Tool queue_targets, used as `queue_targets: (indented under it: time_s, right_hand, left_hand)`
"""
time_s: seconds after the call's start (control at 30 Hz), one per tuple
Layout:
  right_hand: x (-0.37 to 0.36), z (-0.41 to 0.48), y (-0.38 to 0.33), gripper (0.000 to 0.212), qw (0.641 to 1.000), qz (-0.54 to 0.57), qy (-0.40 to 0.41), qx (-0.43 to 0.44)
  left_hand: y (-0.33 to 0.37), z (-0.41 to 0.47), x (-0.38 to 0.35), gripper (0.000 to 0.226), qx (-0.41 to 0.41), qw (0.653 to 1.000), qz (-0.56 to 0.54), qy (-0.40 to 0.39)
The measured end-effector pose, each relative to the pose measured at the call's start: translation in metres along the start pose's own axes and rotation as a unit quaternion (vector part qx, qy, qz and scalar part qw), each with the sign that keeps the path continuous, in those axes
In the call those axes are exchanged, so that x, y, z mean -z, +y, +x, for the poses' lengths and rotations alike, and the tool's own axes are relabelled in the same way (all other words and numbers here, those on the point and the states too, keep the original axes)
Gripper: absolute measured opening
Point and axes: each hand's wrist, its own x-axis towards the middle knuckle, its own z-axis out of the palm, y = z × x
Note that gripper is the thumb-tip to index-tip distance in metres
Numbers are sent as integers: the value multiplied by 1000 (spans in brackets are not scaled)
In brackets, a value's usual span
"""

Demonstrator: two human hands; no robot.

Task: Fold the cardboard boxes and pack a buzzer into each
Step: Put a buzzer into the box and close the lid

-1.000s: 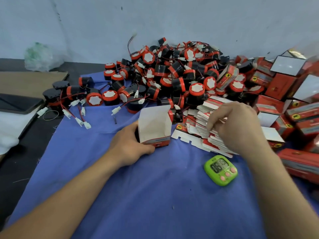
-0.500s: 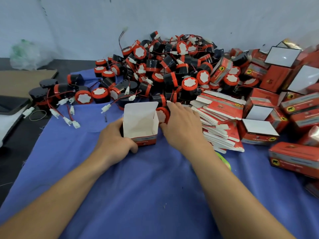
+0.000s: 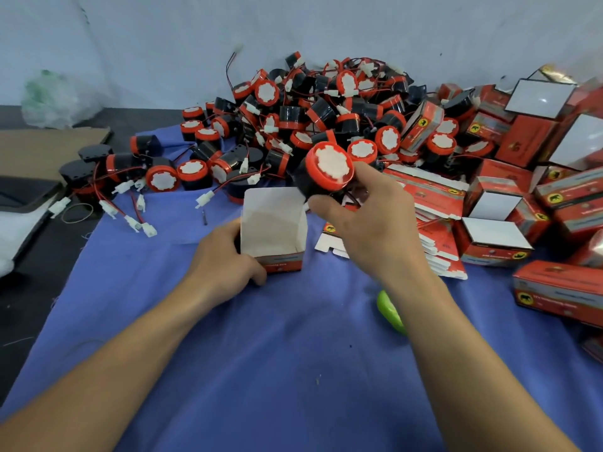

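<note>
While my right hand (image 3: pixel 368 230) was down at the pile (image 3: pixel 326 102) half a second ago, it now grips a buzzer (image 3: pixel 329 169) lifted just above the open box (image 3: pixel 272 230) at frame centre — my left hand (image 3: pixel 225 256) holds that box upright, so insertion looks next.

Blue cloth (image 3: pixel 293 370) covers most of dark table (image 3: pixel 23 314). 1 green plastic item (image 3: pixel 390 309) lies on cloth, right of centre, partly hidden. Left edge: brown cardboard sheet (image 3: pixel 42 148), flat; black flat panel (image 3: pixel 23 194) in front of it; white material (image 3: pixel 19 230) below panel. 1 rubber band (image 3: pixel 78 213) on table beside cloth's left edge. Rear-left corner: plastic bag (image 3: pixel 55 99) w/ green contents, against pale wall (image 3: pixel 163 44).
</note>
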Motion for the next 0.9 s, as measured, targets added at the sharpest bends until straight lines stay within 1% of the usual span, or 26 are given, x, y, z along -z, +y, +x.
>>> queue_targets:
  time_s: [0.03,0.07,0.1,0.17,0.2,0.27,0.33,0.47,0.5,0.6,0.67,0.73,0.77,0.8,0.83,0.9]
  right_hand:
    - [4,-6,-7,32,999,26,-24,20]
    - [5,-13,-13,37,998,28,-52,37]
    - [3,-19,-17,43,996,9,-79,50]
    - [-4,-28,-20,51,988,-73,-111,78]
    - [-8,-30,-21,50,979,-136,-116,96]
    - [-15,-31,-23,42,946,-282,-110,119]
    - [-22,-33,-26,36,915,-367,-111,127]
    - [-30,-40,-27,19,883,-411,-142,178]
    - [-28,-40,-27,17,872,-423,-165,183]
    - [-26,-38,-26,22,836,-464,-230,180]
    - [-26,-38,-28,21,829,-469,-248,178]
    - [-28,-41,-26,17,821,-474,-243,207]
    - [-29,-43,-25,15,827,-464,-228,220]
    - [-30,-44,-24,16,840,-447,-214,221]
    - [-33,-45,-22,23,854,-430,-204,212]
    - [-40,-47,-18,43,871,-418,-196,167]
  left_hand:
    - [2,-1,0,68,-12,1000,4,-14]
    - [3,-2,0,68,-23,999,9,-28]
    - [4,-2,-1,67,-35,998,18,-43]
    - [4,-1,-1,64,-61,995,36,-76]
    - [4,-1,-1,63,-69,993,40,-88]
    - [3,-2,0,57,-70,991,47,-101]
    - [2,-3,0,52,-62,992,49,-98]
    - [-2,-2,2,47,-36,995,5,-90]
    - [-2,-1,2,51,-40,995,-3,-91]
    - [0,-3,4,71,-63,993,-20,-102]
    - [1,-5,5,73,-71,985,-88,-129]
    - [2,-8,6,65,-71,969,-190,-143]
    - [3,-10,5,60,-67,962,-225,-137]
    - [5,-11,4,53,-65,960,-241,-126]
    - [7,-12,2,42,-67,964,-232,-108]
    - [8,-11,-2,23,-65,977,-195,-63]
